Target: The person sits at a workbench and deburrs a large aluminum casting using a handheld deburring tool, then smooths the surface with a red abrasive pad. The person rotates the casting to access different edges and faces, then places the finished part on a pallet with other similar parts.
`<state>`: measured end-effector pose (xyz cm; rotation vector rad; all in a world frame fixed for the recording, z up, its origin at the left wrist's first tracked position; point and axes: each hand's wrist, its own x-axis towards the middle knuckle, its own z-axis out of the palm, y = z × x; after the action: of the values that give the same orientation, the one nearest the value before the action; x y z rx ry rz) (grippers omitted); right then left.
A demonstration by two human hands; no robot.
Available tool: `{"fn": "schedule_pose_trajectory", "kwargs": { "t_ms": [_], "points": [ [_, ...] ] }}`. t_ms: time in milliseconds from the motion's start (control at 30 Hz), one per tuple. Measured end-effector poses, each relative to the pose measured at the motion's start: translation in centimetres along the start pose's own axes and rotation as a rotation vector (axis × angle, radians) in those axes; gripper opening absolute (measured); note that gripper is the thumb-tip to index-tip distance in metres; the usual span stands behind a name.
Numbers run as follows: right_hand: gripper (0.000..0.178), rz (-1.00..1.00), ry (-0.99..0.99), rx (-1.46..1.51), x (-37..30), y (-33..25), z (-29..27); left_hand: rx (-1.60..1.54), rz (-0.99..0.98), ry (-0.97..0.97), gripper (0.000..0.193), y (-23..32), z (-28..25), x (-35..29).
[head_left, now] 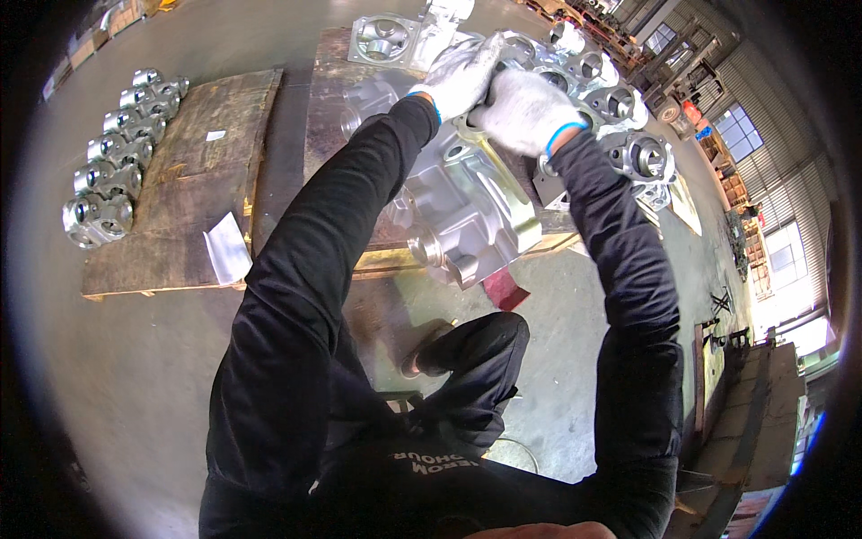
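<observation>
A large silvery cast-metal housing (471, 202) with bosses and ribs lies in front of me at the near edge of a wooden board. Both my hands wear white gloves with blue cuffs and meet at its far end. My left hand (460, 76) has its fingers pressed together, pointing away and to the right. Close beside it, my right hand (523, 111) is closed with its fingers curled inward. Whatever the fingers grip is hidden behind the gloves. A dark red sheet (505, 291) shows below the housing's near end.
Several machined metal castings (615, 103) crowd the board's far and right side. A square-flanged casting (383, 40) stands at the back. On the left, a wooden board (197, 171) carries a white paper (228, 250) and a row of smaller metal parts (112, 171).
</observation>
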<state>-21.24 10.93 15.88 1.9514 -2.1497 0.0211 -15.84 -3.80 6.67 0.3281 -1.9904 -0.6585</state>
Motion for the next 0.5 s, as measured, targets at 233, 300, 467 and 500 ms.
{"fn": "schedule_pose_trajectory", "kwargs": {
  "t_ms": [233,300,467,500],
  "points": [
    [0.052,0.051,-0.116,0.198,0.2,6.0,-4.2,0.322,0.397,0.193,0.047,-2.0,0.8,-0.5],
    [0.049,0.032,-0.078,0.202,-0.2,8.2,-2.8,0.323,0.375,0.176,0.051,-2.5,1.0,-0.6],
    [0.044,0.212,0.252,0.666,-1.6,12.1,6.3,0.333,0.394,0.148,0.051,-2.7,0.9,-0.4],
    [0.042,0.283,0.352,0.749,-1.5,12.1,9.0,0.327,0.427,0.164,0.050,-2.4,0.8,-0.4]
  ]
}}
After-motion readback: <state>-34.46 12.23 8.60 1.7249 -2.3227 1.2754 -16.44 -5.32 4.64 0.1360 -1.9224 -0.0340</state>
